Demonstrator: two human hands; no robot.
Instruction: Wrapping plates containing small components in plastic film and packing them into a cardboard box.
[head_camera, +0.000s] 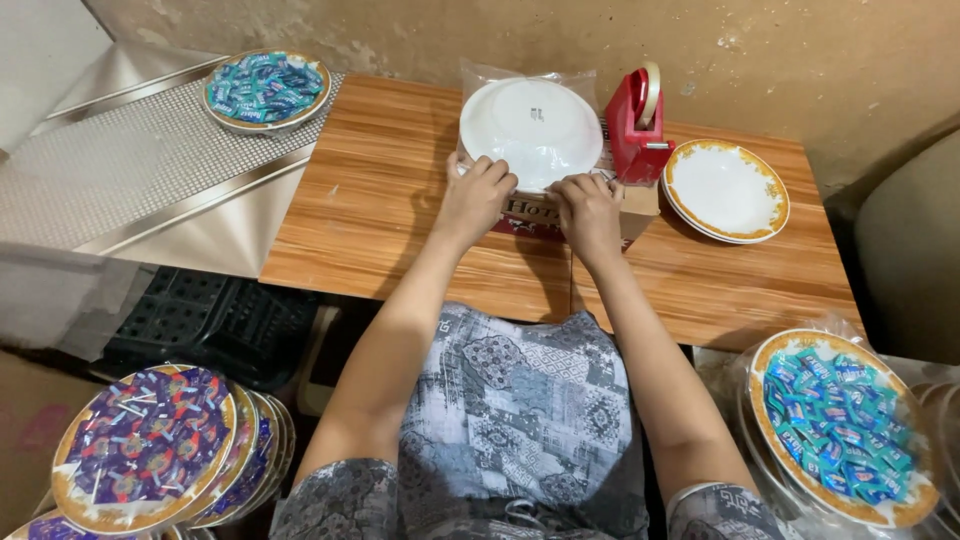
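A white plate (530, 128) wrapped in clear plastic lies upside down on a cardboard box (528, 215) on the wooden table (380, 200). My left hand (474, 194) presses on the plate's near left rim, fingers curled onto the plastic. My right hand (588, 208) rests at the near right rim, fingers bent over the wrap and the box top. Both forearms reach forward from my lap.
A red tape dispenser (638, 125) stands right of the plate. A stack of white gold-rimmed plates (727, 190) lies further right. Plates filled with blue sweets sit far left (266, 88) and near right (842, 425); stacked plates with purple sweets (150, 445) sit near left. A black crate (215, 325) is under the table.
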